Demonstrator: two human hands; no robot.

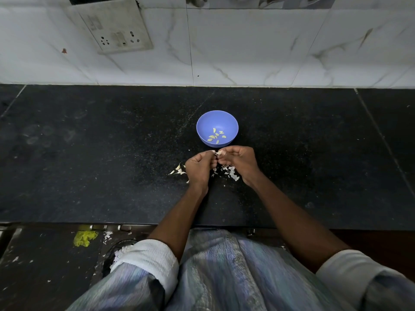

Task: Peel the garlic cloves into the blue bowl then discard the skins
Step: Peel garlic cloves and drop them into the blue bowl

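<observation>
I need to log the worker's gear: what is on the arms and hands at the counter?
Both hands, left hand and right hand, are bare: no gloves, and no rings, watch or bands that I can make out. The forearms are uncovered. White sleeves are rolled up near the elbows, the left sleeve and the right sleeve, over a pale blue-grey striped garment.

The garlic clove [217, 153] is mostly hidden between the fingertips of the left hand [198, 168] and right hand [239, 161].
</observation>
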